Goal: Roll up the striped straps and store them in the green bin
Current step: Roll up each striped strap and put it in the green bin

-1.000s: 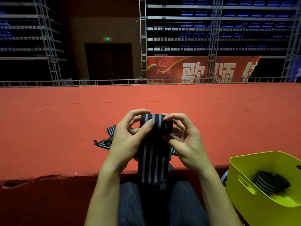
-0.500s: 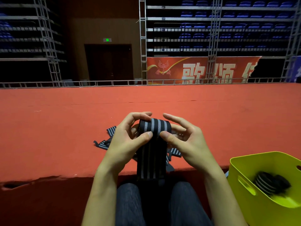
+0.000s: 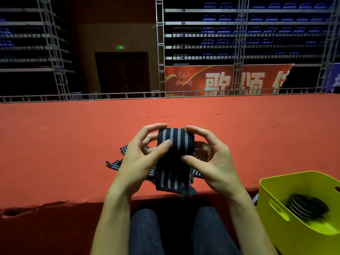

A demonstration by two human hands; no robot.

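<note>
Red-carpeted staging fronts you: near right, the green bin (image 3: 276, 196) already holds rolled straps (image 3: 305, 208), your left hand (image 3: 139, 159) and right hand (image 3: 211, 162) pinch a half-rolled strap (image 3: 174, 144), more loose straps (image 3: 117, 163) beyond remain.

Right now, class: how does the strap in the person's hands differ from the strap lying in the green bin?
The strap in the hands is only partly rolled, its tail hanging loose; the strap in the bin is a finished coil. The left hand and right hand grip the first; the second lies untouched in the green bin. Both are black with grey stripes.
</note>
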